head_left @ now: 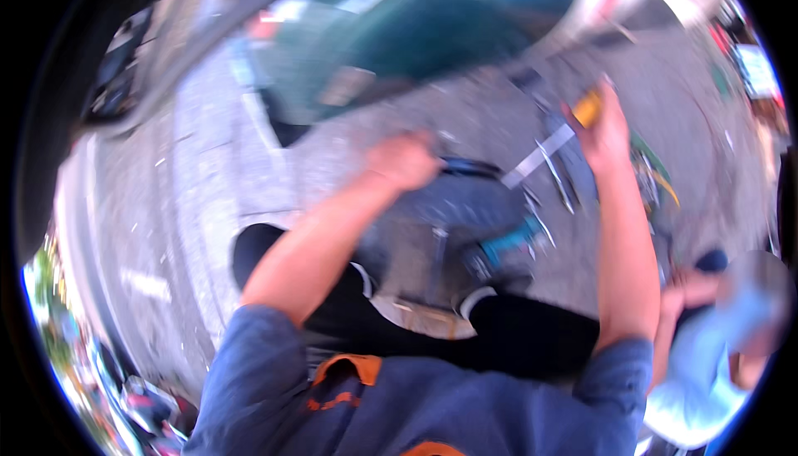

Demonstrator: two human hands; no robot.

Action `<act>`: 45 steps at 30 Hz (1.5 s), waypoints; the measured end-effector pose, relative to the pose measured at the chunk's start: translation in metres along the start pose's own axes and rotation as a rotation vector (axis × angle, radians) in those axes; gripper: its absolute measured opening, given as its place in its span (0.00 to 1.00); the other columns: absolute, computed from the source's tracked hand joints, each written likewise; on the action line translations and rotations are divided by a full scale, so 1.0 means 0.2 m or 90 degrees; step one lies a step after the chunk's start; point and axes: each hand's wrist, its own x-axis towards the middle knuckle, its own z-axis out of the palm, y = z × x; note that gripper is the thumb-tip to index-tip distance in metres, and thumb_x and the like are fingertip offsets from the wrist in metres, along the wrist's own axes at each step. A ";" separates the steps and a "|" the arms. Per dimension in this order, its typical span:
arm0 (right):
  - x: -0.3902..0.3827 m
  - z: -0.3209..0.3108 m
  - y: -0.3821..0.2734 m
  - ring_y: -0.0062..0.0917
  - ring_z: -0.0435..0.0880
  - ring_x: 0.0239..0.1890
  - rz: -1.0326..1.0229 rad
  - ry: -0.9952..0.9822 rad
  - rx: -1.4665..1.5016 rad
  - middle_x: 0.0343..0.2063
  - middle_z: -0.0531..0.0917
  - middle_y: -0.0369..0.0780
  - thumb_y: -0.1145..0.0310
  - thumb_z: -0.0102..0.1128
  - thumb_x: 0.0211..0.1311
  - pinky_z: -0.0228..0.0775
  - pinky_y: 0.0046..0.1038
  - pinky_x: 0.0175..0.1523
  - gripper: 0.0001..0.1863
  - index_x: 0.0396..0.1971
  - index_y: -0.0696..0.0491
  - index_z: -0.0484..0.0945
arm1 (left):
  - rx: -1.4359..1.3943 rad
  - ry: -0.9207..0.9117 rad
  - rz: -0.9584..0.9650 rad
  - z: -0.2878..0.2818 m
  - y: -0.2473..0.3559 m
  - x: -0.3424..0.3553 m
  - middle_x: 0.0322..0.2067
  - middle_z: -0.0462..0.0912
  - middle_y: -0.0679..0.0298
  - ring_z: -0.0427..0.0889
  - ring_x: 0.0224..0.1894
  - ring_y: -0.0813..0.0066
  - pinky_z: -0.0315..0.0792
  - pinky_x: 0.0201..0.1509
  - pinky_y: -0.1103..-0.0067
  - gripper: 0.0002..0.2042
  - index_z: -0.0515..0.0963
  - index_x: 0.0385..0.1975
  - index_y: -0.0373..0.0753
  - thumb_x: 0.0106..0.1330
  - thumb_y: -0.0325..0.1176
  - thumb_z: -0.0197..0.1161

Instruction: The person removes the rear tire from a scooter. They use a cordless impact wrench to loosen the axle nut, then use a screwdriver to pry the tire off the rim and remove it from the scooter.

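The picture is blurred by motion. My left hand (405, 161) is closed around a dark handlebar grip (470, 167) of a bicycle that stands below me. My right hand (604, 128) is raised and closed on a tool with a yellow handle (587, 109) and a flat silvery blade (538, 157) that slants down toward the handlebar. Thin bicycle cables and metal parts (555, 177) run between the two hands. My dark trousers (499, 323) and blue shirt fill the lower part of the view.
A dark green car (432, 24) stands close ahead on the grey paved ground (208, 148). A teal part (515, 244) sits low on the bicycle. Another person in a light blue shirt (715, 348) crouches at my right. Colourful objects (75, 356) lie at far left.
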 end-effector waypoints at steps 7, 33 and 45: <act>0.28 0.00 0.37 0.21 0.77 0.29 0.132 0.035 0.188 0.28 0.77 0.32 0.51 0.64 0.83 0.75 0.26 0.36 0.15 0.38 0.45 0.77 | 0.007 -0.025 0.023 0.02 0.03 0.01 0.53 0.89 0.47 0.88 0.59 0.46 0.83 0.62 0.56 0.19 0.90 0.49 0.43 0.66 0.49 0.68; -0.53 0.56 0.34 0.28 0.81 0.30 0.033 -0.162 -0.066 0.31 0.78 0.38 0.73 0.65 0.76 0.79 0.36 0.40 0.07 0.46 0.52 0.75 | 0.011 -0.064 0.121 -0.08 -0.11 0.11 0.55 0.87 0.50 0.84 0.62 0.48 0.77 0.68 0.60 0.24 0.90 0.49 0.49 0.64 0.60 0.76; -0.23 0.49 0.41 0.27 0.77 0.27 0.145 0.173 -0.039 0.33 0.76 0.40 0.66 0.63 0.81 0.76 0.35 0.28 0.13 0.52 0.52 0.68 | -0.084 -0.101 0.159 0.00 -0.07 0.09 0.52 0.88 0.45 0.86 0.58 0.43 0.77 0.63 0.58 0.25 0.85 0.51 0.37 0.66 0.53 0.77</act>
